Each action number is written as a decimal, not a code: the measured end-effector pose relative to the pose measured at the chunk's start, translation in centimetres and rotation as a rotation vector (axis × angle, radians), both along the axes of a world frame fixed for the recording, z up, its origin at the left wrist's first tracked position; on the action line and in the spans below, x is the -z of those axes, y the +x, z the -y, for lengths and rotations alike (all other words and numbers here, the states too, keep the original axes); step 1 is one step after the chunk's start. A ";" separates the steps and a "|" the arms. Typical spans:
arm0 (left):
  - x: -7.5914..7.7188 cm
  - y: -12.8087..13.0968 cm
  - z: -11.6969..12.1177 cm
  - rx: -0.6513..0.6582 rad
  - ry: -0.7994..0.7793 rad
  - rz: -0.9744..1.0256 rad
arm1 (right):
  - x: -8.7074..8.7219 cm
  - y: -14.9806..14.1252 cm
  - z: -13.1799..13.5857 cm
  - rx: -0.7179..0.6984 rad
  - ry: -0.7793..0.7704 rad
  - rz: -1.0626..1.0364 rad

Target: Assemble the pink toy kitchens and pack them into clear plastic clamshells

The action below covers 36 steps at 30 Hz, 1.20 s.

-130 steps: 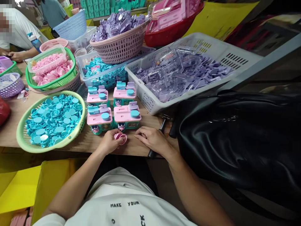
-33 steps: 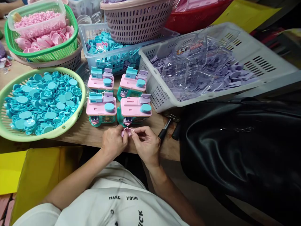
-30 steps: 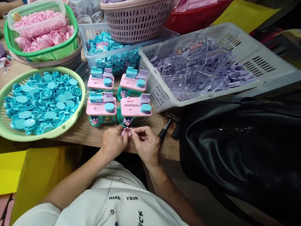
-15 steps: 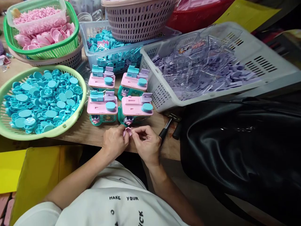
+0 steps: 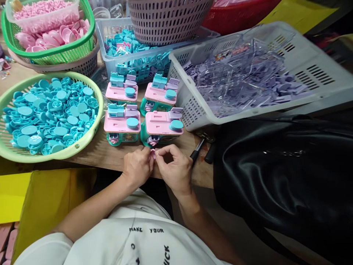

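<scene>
Between my fingertips, at the table's front edge, is a small pink plastic part [image 5: 153,153], mostly hidden by the fingers. My left hand [image 5: 136,166] is closed around one side of it, knuckles up. Thumb and forefinger of my right hand [image 5: 175,168] pinch its other side. Just beyond stands a pink-topped toy [image 5: 161,123] with a teal base, a lilac piece and a round teal disc. A similar toy [image 5: 117,126] beside it also carries a teal block on top, as do the two behind.
A light green basket of teal discs [image 5: 102,106] stands left. At right, a white crate [image 5: 190,110] holds lilac parts. A hammer [image 5: 196,150] lies right of my hand, by black leather-like material [image 5: 256,176]. Further baskets line the back; a yellow box [image 5: 52,202] is lower left.
The camera view has shifted slightly, so the toys and baskets sit a little differently in frame. Both hands keep hold of the pink part, and less of it shows now.
</scene>
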State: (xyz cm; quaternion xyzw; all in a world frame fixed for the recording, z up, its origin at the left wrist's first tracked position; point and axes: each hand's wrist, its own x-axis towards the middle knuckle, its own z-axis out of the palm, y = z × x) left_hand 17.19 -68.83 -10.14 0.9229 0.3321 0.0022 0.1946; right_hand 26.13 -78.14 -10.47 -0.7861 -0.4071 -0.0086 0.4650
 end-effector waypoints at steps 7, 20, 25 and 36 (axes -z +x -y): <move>-0.3 -0.2 -0.9 0.064 0.016 0.017 | -0.3 -0.1 -1.9 -0.024 -0.109 0.062; -1.8 -0.9 -3.4 -0.259 -0.471 0.420 | -0.7 -0.3 0.7 -0.198 -0.113 0.608; -8.9 -1.4 -3.1 0.022 -0.468 0.447 | -5.7 2.2 0.7 -0.244 0.071 0.552; -14.3 10.1 -14.5 -0.144 -0.224 0.314 | -11.2 12.5 -12.3 -0.226 -0.422 0.483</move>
